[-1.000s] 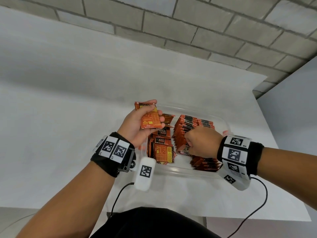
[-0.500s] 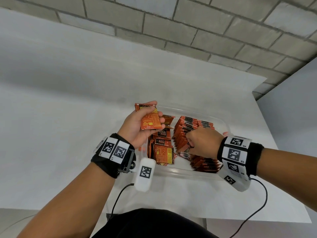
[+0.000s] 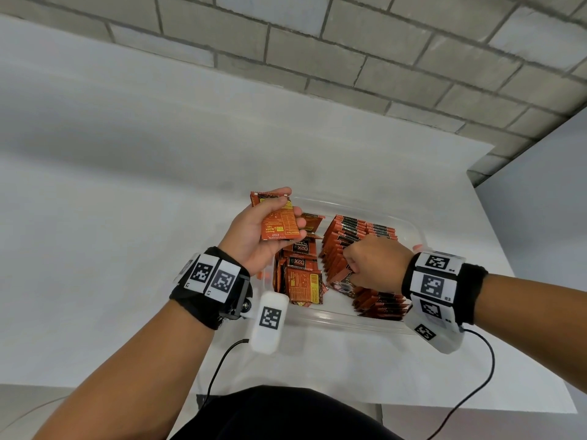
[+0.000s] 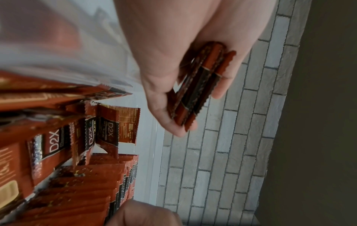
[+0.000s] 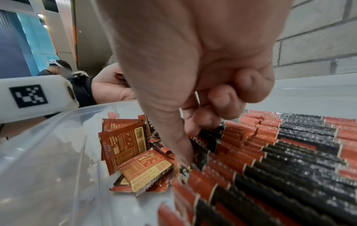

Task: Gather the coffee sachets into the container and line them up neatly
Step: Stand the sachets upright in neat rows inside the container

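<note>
Head view: left hand [image 3: 254,239] was raised over the left end of the clear container [image 3: 416,230], fingers [image 3: 298,214] curled around a small stack of sachets [image 3: 279,222]; left wrist view showed several packets edge-on in that grip [image 4: 195,85]. Right hand [image 3: 376,265] was down inside the container, fingers [image 5: 222,100] curled, thumb and forefinger pinching into the upright row of sachets [image 3: 352,239] on the right side. Row stood on edge, packed tight [image 5: 280,152]. Loose sachets [image 3: 301,274] lay jumbled in the container's left part, some flat, some leaning [image 5: 135,160]. Container sat on the white bench [image 3: 127,249], near its front edge. Grey brick wall [image 3: 349,58] behind. Another person [image 5: 56,67] was visible far back in right wrist view.
</note>
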Demonstrator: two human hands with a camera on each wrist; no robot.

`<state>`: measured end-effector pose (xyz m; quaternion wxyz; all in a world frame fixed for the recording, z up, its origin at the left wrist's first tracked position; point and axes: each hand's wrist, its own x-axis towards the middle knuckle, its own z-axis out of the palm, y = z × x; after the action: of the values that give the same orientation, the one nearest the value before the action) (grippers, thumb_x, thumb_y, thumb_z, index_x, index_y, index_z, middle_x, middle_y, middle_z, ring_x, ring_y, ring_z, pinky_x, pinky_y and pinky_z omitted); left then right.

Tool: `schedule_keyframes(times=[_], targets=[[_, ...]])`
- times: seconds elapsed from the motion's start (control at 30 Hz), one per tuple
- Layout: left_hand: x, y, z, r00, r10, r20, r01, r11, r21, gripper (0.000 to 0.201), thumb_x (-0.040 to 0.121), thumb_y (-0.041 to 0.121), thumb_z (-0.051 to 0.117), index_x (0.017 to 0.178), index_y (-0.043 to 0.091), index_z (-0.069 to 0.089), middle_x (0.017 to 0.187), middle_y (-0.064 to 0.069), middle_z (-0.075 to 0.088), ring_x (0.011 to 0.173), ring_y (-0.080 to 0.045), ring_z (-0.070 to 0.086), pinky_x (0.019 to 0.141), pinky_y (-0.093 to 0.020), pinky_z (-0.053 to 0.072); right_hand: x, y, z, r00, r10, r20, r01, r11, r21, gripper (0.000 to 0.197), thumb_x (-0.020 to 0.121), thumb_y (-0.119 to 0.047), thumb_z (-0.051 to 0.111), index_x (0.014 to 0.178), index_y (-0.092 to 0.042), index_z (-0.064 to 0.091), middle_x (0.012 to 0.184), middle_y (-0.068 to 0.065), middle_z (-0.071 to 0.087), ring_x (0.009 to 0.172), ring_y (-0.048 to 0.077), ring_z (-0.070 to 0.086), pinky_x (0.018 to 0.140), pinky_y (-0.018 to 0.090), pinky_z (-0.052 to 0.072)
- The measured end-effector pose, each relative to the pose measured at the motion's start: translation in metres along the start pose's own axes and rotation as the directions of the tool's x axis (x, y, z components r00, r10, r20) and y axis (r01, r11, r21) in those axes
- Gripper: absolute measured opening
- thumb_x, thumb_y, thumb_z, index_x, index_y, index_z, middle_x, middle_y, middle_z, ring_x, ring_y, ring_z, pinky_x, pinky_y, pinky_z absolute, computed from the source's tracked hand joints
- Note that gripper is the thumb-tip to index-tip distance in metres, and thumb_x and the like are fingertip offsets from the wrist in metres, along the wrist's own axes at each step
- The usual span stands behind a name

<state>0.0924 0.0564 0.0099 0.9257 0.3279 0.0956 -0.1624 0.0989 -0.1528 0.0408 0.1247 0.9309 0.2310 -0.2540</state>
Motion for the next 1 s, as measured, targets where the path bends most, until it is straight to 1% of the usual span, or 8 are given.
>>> schedule_keyframes(times=[0.27, 0.43, 0.53, 0.63, 0.77, 0.9, 0.97, 1.0], targets=[[-0.002, 0.002, 0.002, 1.000, -0.008, -0.001, 0.008, 1.000, -0.005, 0.033, 0.080, 0.019, 0.059, 0.112, 0.011, 0.057, 0.084, -0.014, 0.064, 0.073, -0.026, 0.063, 0.067, -0.036, 0.057, -0.004, 0.002, -0.001, 0.999, 0.003, -0.051, -0.001, 0.999, 0.046, 0.011, 0.086, -0.024, 0.059, 0.084, -0.014, 0.055, 0.068, -0.003, 0.050, 0.063, 0.017, 0.048, 0.049, 0.023, 0.033], [-0.006, 0.001, 0.004, 1.000, -0.029, 0.001, 0.029, 0.999, 0.015, 0.034, 0.090, 0.019, 0.047, 0.121, 0.005, 0.051, 0.088, -0.017, 0.062, 0.077, -0.029, 0.063, 0.068, -0.037, 0.057, -0.016, 0.012, -0.018, 0.983, 0.064, -0.173, -0.016, 0.964, 0.266, 0.019, 0.087, -0.034, 0.062, 0.075, -0.025, 0.050, 0.067, -0.008, 0.055, 0.062, 0.012, 0.053, 0.052, 0.023, 0.035], [-0.009, 0.000, 0.009, 0.997, -0.056, 0.047, 0.050, 0.990, 0.129, 0.032, 0.095, 0.009, 0.042, 0.124, 0.004, 0.054, 0.096, -0.020, 0.068, 0.084, -0.031, 0.069, 0.071, -0.040, 0.059, -0.026, 0.016, -0.034, 0.947, 0.096, -0.306, 0.068, 0.872, 0.484, 0.013, 0.087, -0.035, 0.064, 0.089, -0.026, 0.055, 0.075, -0.006, 0.060, 0.056, 0.003, 0.051, 0.056, 0.020, 0.038], [-0.014, -0.003, 0.023, 0.990, -0.079, 0.119, 0.043, 0.959, 0.281, 0.029, 0.091, 0.005, 0.050, 0.118, 0.011, 0.060, 0.101, -0.014, 0.070, 0.089, -0.025, 0.070, 0.076, -0.035, 0.059, -0.034, 0.014, -0.046, 0.888, 0.191, -0.417, 0.163, 0.720, 0.675, 0.022, 0.086, -0.036, 0.065, 0.106, -0.030, 0.056, 0.089, -0.010, 0.060, 0.060, 0.000, 0.053, 0.060, 0.013, 0.040], [-0.018, -0.012, 0.040, 0.978, -0.107, 0.177, 0.036, 0.931, 0.363, 0.039, 0.075, 0.009, 0.062, 0.114, 0.009, 0.062, 0.099, -0.012, 0.071, 0.090, -0.024, 0.069, 0.080, -0.036, 0.057, -0.040, 0.001, -0.045, 0.904, 0.158, -0.398, 0.218, 0.628, 0.747, 0.037, 0.086, -0.033, 0.066, 0.121, -0.032, 0.054, 0.098, -0.010, 0.063, 0.080, 0.012, 0.063, 0.077, 0.025, 0.051], [-0.020, -0.015, 0.043, 0.978, -0.148, 0.147, 0.086, 0.929, 0.360, 0.036, 0.081, 0.024, 0.066, 0.114, 0.010, 0.062, 0.101, -0.015, 0.069, 0.090, -0.025, 0.068, 0.076, -0.037, 0.057, -0.043, 0.004, -0.040, 0.885, 0.192, -0.425, 0.283, 0.502, 0.817, 0.028, 0.084, -0.025, 0.070, 0.111, -0.026, 0.062, 0.084, -0.001, 0.067, 0.079, 0.023, 0.065, 0.080, 0.039, 0.052], [-0.020, -0.015, 0.042, 0.981, -0.148, 0.124, 0.094, 0.927, 0.364, 0.047, 0.079, 0.041, 0.066, 0.114, 0.010, 0.062, 0.103, -0.016, 0.068, 0.090, -0.026, 0.067, 0.074, -0.038, 0.057, -0.045, 0.007, -0.039, 0.830, 0.262, -0.492, 0.347, 0.447, 0.825, 0.013, 0.083, -0.020, 0.070, 0.096, -0.023, 0.066, 0.081, -0.002, 0.066, 0.077, 0.021, 0.063, 0.076, 0.037, 0.052], [-0.019, -0.015, 0.043, 0.984, -0.142, 0.104, 0.099, 0.933, 0.346, 0.051, 0.076, 0.047, 0.067, 0.112, 0.011, 0.062, 0.100, -0.016, 0.067, 0.086, -0.026, 0.066, 0.072, -0.038, 0.057, -0.047, 0.009, -0.039, 0.776, 0.318, -0.545, 0.392, 0.434, 0.811, 0.009, 0.083, -0.018, 0.070, 0.089, -0.023, 0.066, 0.080, -0.004, 0.066, 0.075, 0.016, 0.061, 0.073, 0.032, 0.050]])
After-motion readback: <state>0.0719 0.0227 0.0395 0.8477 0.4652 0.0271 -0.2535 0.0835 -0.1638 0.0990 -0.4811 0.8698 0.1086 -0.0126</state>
